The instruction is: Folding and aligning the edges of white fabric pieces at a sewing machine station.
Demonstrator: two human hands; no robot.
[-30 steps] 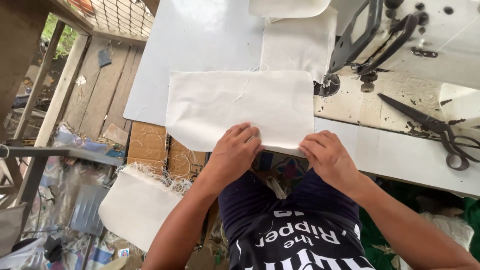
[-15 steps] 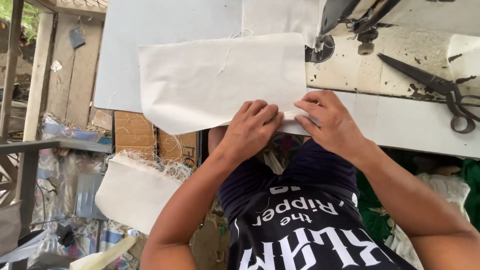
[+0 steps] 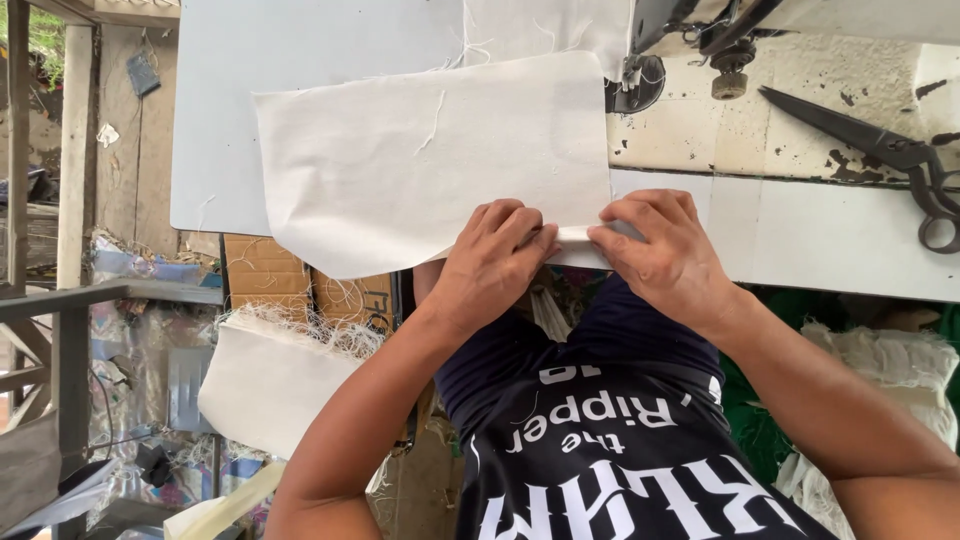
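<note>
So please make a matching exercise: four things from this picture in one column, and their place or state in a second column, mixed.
Things:
1. cream cloth piece
2. black scissors
3. left hand
4. frayed cloth stack

Places or states:
A. lying on the worn machine table, at the far right
B. below the table edge, at the lower left
C. spread flat on the table
D. pinching the near edge of the cloth

Pairs: 1-C, 2-A, 3-D, 4-B

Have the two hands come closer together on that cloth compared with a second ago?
Yes. The left hand and right hand now nearly touch at the cloth edge near the table front; earlier a gap separated them.
</note>
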